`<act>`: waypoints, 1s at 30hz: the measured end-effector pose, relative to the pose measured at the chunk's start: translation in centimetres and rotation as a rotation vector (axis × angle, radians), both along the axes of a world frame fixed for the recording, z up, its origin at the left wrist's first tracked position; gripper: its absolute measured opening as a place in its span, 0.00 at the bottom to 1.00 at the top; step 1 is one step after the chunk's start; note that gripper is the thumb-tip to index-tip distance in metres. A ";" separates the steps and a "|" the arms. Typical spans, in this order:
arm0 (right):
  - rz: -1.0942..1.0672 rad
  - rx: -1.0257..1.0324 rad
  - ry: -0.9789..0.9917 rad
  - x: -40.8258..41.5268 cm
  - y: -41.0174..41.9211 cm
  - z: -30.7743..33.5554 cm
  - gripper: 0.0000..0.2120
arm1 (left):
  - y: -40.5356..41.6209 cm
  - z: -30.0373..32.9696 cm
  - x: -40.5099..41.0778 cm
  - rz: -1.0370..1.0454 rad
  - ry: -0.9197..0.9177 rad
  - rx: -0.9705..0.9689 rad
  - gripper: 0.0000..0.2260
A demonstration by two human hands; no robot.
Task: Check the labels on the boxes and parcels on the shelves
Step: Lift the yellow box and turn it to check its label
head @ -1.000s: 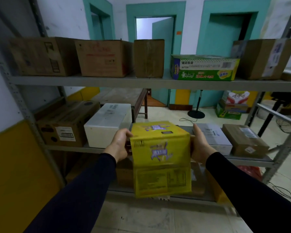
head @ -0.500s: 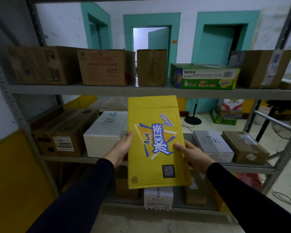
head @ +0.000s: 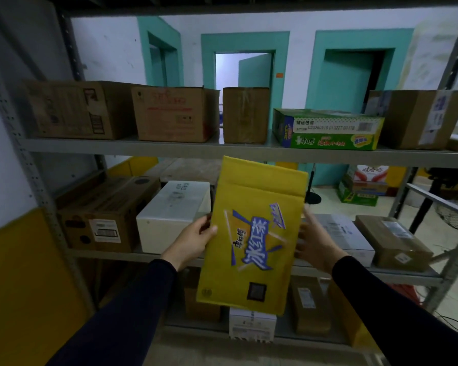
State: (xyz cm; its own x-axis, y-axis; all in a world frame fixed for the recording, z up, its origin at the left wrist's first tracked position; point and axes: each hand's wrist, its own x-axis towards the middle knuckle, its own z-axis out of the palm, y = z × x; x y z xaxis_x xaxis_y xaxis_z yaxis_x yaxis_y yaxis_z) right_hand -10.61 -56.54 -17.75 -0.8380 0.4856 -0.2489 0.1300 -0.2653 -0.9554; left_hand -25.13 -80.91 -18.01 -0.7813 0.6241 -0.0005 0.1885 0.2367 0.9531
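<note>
A yellow box [head: 251, 233] is held up in the middle of the frame, in front of the metal shelves [head: 222, 149]. It stands tall and leans a little to the right. Its front has big blue and white letters and a small dark square code near the bottom.

The left hand [head: 193, 241] grips the box's left edge, with the thumb on the front and the other fingers behind it. The right hand [head: 315, 241] is at the right edge. Its fingers are spread and look blurry, so I cannot tell if they grip the box or only touch it. Both arms wear dark sleeves.

On the shelf just behind the box, to the left, sits a white box [head: 169, 217]. Next to that, further left, is a brown carton with a white label [head: 103, 215]. To the right of the yellow box are a grey parcel [head: 347, 233] and a brown parcel with labels [head: 391, 241].

On the upper shelf, from left to right, are three brown cartons, then a flat green box [head: 328, 130] with a barcode strip, then a big brown carton [head: 418, 117] at the upper right.

Low down, under the yellow box, a small white box [head: 251, 326] stands on the bottom shelf.

Far behind are teal door frames [head: 245, 43] in a white wall.
</note>
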 end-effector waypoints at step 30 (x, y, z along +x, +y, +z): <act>0.213 0.093 -0.026 -0.2 0.7 -2.5 0.40 | -1.4 1.7 -0.6 -0.163 -0.354 -0.012 0.40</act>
